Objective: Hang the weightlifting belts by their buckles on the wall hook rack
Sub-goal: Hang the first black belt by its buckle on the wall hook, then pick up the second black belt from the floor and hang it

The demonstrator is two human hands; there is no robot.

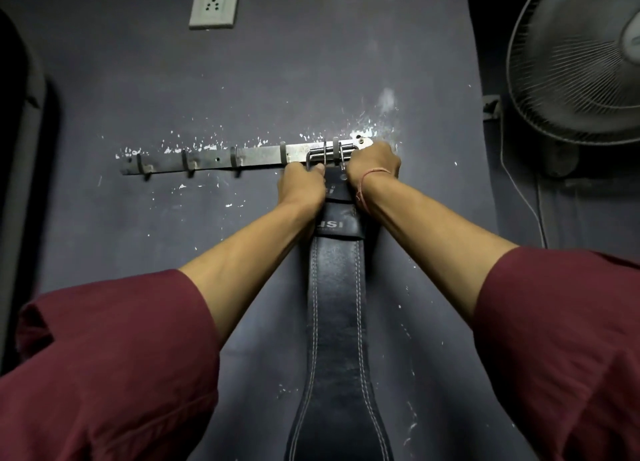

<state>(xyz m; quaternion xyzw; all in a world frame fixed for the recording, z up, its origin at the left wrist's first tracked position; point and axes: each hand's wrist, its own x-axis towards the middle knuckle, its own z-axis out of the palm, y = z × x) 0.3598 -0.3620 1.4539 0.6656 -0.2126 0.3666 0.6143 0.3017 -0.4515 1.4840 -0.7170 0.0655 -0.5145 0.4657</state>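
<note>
Dark grey wall point(173, 79), paint chipped white around the steel hook rack point(259, 156); socket point(213, 7) above, fan point(581, 62) at right.

Grip: my view has the left hand point(303, 183) curled on the lower left corner of the buckle point(323, 158). The right hand point(374, 166) is closed on the buckle's right side (its fingertips are hidden behind the knuckles, so I cannot tell exactly what they pinch).

Position: the buckle frame lies across the rack at the last hook point(335, 150) on the right. I cannot confirm that it is fully seated.

Outward: the belt point(337, 304) hangs straight down the wall between the two forearms, widening toward the bottom.

Handling, my judgement: thick stitched leather, stiff and fairly heavy, so the load pulls down on the buckle. The rigid metal frame is the place to hold, one hand on each side. Smooth steel on steel may slide, and the loose prongs may swing and snag.
</note>
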